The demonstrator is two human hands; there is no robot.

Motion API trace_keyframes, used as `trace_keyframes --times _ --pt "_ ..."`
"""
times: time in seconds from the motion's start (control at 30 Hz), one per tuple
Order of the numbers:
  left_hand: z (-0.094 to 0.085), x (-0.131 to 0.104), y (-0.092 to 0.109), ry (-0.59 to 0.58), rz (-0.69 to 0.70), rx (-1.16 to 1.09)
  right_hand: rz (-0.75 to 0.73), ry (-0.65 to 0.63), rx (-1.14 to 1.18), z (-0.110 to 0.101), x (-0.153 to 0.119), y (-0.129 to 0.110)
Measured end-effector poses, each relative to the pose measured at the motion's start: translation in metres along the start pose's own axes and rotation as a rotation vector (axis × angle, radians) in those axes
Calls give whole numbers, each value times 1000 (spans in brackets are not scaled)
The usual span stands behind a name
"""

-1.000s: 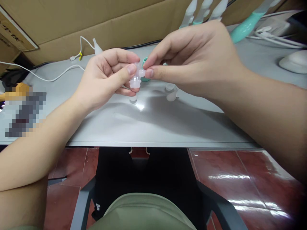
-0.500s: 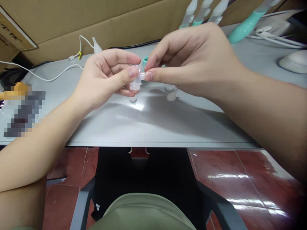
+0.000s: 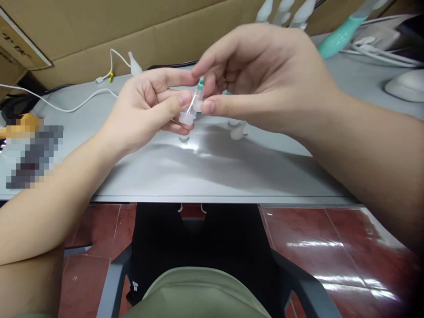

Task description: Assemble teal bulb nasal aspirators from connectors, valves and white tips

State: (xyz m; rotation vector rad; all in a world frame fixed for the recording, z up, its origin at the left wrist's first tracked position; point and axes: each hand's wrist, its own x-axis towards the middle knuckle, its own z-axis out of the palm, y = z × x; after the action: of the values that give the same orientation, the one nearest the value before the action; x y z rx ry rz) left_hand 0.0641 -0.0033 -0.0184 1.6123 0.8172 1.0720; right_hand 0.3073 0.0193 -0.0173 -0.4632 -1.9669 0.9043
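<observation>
My left hand (image 3: pixel 149 104) is closed on a small clear plastic tube (image 3: pixel 190 109), gripped between thumb and fingers. A short whitish side piece (image 3: pixel 198 106) juts from the tube toward the right. Just beside that piece is my right hand (image 3: pixel 265 75), its thumb tip touching or nearly touching it. The right index finger is lifted well away from the thumb, and the other fingers are curled. A teal ring-like part (image 3: pixel 200 83) shows between the hands, mostly hidden. Behind and below them, small translucent white plastic parts (image 3: pixel 237 133) lie on the grey table (image 3: pixel 212 181).
At the back right stand several white-tipped devices (image 3: pixel 303 13) and a tilted teal-handled one (image 3: pixel 341 37). A white mouse (image 3: pixel 406 85) lies at right. A white cable (image 3: pixel 76 108) and a white nozzle-shaped piece (image 3: pixel 134 65) are at left. Cardboard (image 3: pixel 132 31) walls the back.
My right index finger has lifted off the side piece and away from the thumb. The tube in my left hand has tilted slightly, its top leaning right.
</observation>
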Motion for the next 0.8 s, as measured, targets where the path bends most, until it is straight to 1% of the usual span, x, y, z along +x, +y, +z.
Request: trace_keyframes --times 0.07,0.13,0.27,0.37,0.43,0.53,0.63,0.7,0.8 --pt "-1 2 1 -17 -28 -9 -43 -57 -20 -3 0 0" --pt "-1 3 2 -22 -77 -17 -63 -79 -76 -5 0 2" --pt "-2 4 2 -86 -175 -60 -89 -82 -117 -4 -1 6" --pt "-1 5 2 -134 -192 -99 -79 -99 -171 -4 -1 7" --pt "0 5 3 -149 -188 -129 -81 -66 -243 -5 -2 7" --pt "0 5 3 -123 -158 -121 -108 10 -271 -5 -3 4" --pt "0 4 3 -67 -117 -55 -133 38 -255 -4 -5 2" --pt "0 4 2 -53 -125 -58 -145 41 -293 -2 -6 1" --pt "-1 6 0 -72 -187 -120 -189 18 -379 -1 -7 3"
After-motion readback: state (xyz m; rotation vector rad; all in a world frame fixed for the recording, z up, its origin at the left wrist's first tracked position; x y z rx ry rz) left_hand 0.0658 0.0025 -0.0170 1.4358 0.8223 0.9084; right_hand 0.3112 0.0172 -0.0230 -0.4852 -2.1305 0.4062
